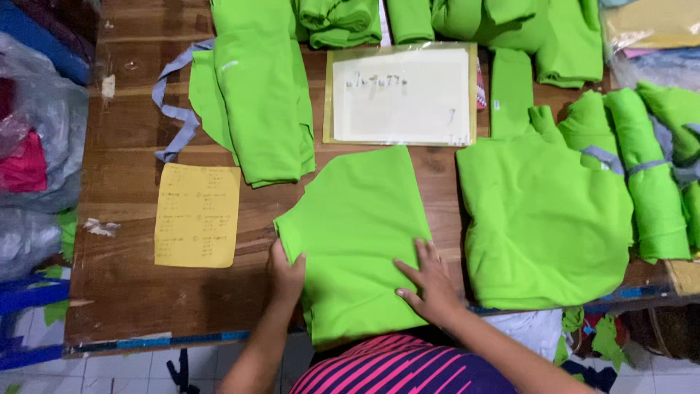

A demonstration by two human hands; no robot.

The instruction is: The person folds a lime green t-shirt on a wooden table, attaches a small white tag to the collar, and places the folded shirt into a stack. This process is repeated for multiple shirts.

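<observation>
Bright green folded fabric piece (355, 219) lies on the wooden bench (131, 292), left hand (286, 271) gripping its edge. Right hand (428, 281) presses flat, grip wide. A yellow rectangular paper sheet (197, 215) lies left; a clear-sleeved cream card (401, 95) behind.

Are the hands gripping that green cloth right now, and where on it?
The left hand grips the green cloth at its left edge. The right hand lies flat on its lower right part, pressing, not gripping.
</observation>
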